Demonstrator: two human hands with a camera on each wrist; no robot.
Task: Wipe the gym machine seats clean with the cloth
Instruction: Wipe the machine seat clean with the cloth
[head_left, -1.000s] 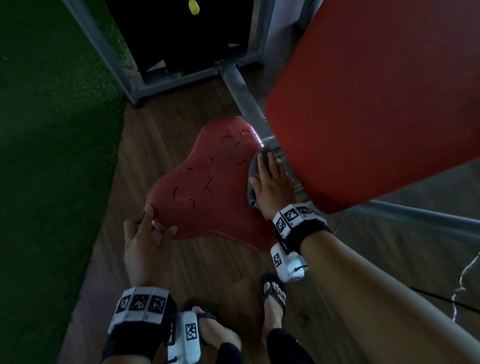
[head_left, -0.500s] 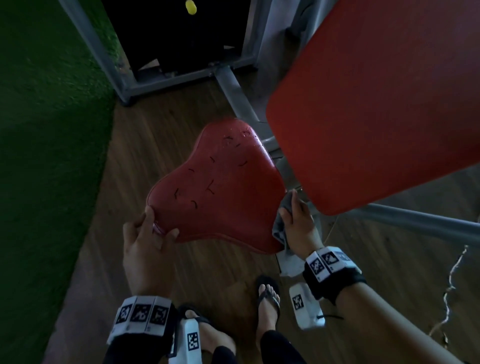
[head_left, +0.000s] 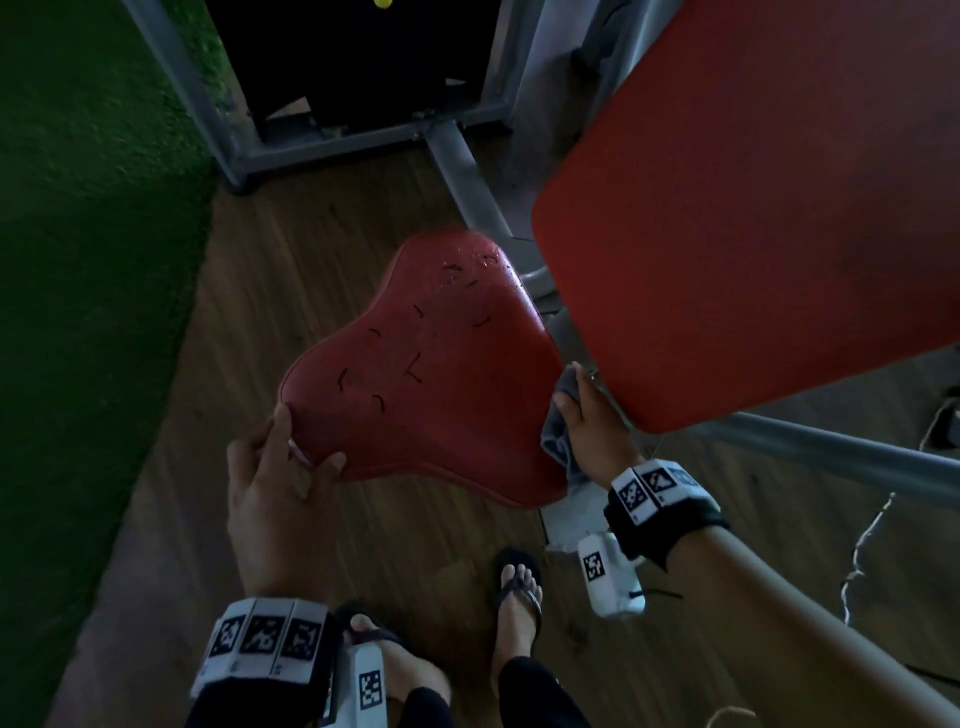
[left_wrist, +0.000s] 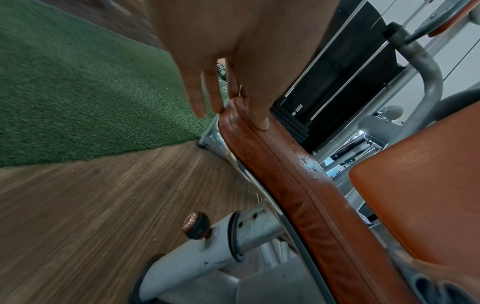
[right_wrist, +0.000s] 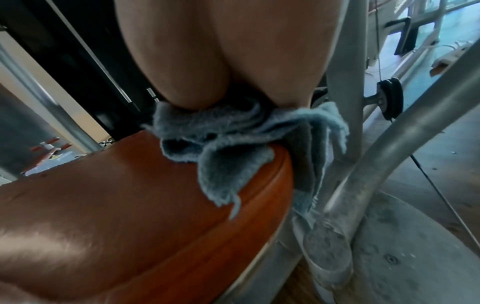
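From the head view, one red seat (head_left: 431, 374) sits in the middle of the wood floor (head_left: 291, 249), with a second red pad (head_left: 753, 208) tilted above it at 2 o'clock — that pad runs out of frame at the top and right. The left hand (head_left: 270, 483) grips the seat's corner at 8 o'clock, thumb on top and fingers curled under the rim, where they are hidden. The right hand (head_left: 592, 421) is at the seat's 3 o'clock edge, pressing one grey cloth (head_left: 556, 436) against it; most of the cloth is covered by the hand, and the fingertips slip under the tilted pad. Small dark marks are scattered across the seat top. Two sandalled feet show at 6 o'clock, and green turf (head_left: 93, 260) fills the 9 o'clock side.

From the left wrist, the left hand (left_wrist: 233, 51) pinches the seat (left_wrist: 298, 185) edge: thumb on the upper face, fingers on the underside. A knob (left_wrist: 196, 225) sticks out of the grey post below. The picture is smeared near the floor.

From the right wrist, the right hand (right_wrist: 233, 51) bears down on the cloth (right_wrist: 233, 144), bunched over the rounded edge of the seat (right_wrist: 130, 216) with folds hanging down the side. The fingers are hidden behind the palm — I cannot tell whether they curl round the cloth or lie flat on it.
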